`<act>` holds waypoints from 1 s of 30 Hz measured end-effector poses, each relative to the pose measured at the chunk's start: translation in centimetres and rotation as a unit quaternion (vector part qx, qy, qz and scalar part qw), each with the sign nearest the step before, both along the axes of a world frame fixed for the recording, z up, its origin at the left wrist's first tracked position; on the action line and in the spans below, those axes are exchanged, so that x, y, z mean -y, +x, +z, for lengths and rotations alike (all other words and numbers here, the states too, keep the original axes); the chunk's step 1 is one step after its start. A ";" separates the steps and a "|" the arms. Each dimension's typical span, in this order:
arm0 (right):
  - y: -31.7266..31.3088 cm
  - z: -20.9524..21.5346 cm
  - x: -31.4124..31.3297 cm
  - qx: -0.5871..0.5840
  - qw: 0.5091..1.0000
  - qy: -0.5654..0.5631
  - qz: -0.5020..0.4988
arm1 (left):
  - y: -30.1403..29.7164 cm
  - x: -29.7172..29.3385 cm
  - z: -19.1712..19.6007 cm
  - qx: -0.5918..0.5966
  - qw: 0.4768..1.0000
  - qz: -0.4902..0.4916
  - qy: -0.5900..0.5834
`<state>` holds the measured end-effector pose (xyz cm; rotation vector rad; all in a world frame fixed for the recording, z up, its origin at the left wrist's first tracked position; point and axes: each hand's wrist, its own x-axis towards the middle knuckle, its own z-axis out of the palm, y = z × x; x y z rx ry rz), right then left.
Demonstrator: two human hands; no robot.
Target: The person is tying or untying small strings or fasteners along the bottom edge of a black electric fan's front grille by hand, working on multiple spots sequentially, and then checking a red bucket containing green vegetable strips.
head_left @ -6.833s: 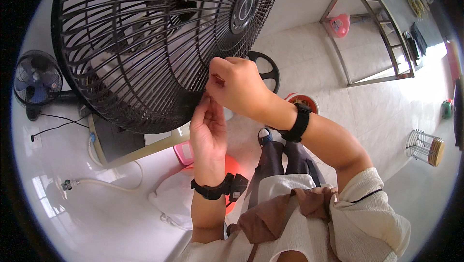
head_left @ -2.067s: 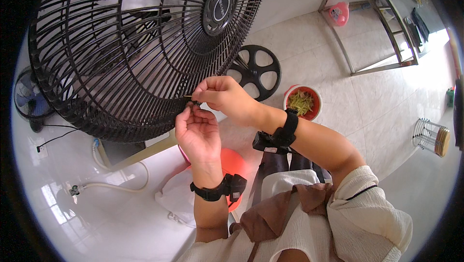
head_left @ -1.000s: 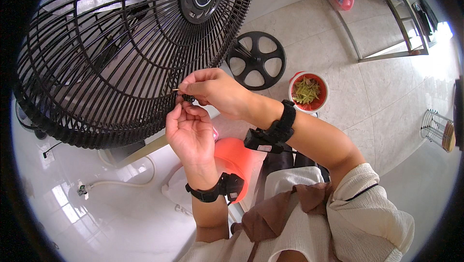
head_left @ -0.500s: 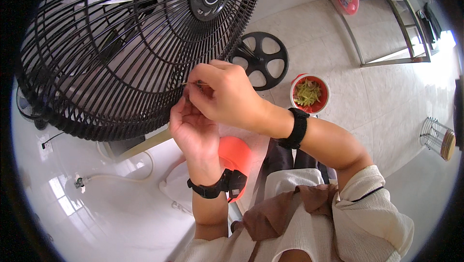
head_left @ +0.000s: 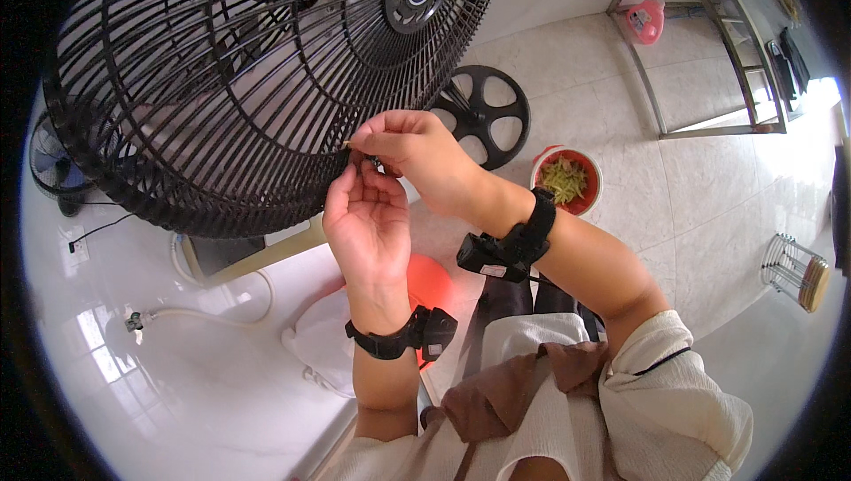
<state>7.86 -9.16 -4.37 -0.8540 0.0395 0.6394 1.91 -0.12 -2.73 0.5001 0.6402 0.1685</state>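
Observation:
A large black fan grille (head_left: 266,82) fills the upper left, its round hub cover tilted toward the top. My right hand (head_left: 417,151) is at the grille's right lower edge, thumb and fingers pinched on a thin tan stick-like piece (head_left: 348,145) that touches the bars. Just below it my left hand (head_left: 370,228) is palm up, fingers curled toward the same edge. Its fingertips meet a small dark bit beside the right hand, too hidden to name. Both wrists carry black strapped devices.
A round black fan base (head_left: 498,91) stands on the tiled floor. Nearby are a red-and-white bowl of green scraps (head_left: 567,178), a coral-red container (head_left: 430,277) and a metal frame (head_left: 722,126) with a pink item (head_left: 645,22). A stool (head_left: 811,281) lies at the far right; a smaller fan (head_left: 62,148) is left.
The grille has shifted slightly right and up in view. My right wrist has turned, bringing its device into sight. The right fingers stay pinched, with less of the thin piece showing.

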 end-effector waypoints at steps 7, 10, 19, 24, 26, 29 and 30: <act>0.2 -1.4 0.3 -0.076 0.990 0.118 0.011 | 0.2 0.1 -0.1 -0.008 1.000 -0.004 -0.026; 0.2 -1.7 0.7 -0.086 0.987 0.136 0.006 | 0.1 0.1 -0.1 0.000 0.999 -0.013 -0.037; -1.1 0.8 2.2 0.152 0.976 -0.107 -0.116 | 0.2 0.7 0.4 0.006 0.999 -0.002 -0.036; 0.6 1.2 1.7 0.560 0.715 -0.336 -0.249 | 0.8 1.5 0.4 -0.017 1.000 -0.022 0.014; 0.9 1.7 1.3 0.591 0.688 -0.343 -0.244 | 0.6 1.4 0.2 0.003 0.999 -0.025 0.025; 0.9 2.5 1.0 0.633 0.641 -0.387 -0.197 | 0.3 0.7 -0.3 0.041 0.998 -0.044 0.011; 1.0 2.7 0.6 0.613 0.661 -0.393 -0.183 | 0.2 0.3 -0.5 0.064 0.997 -0.052 -0.014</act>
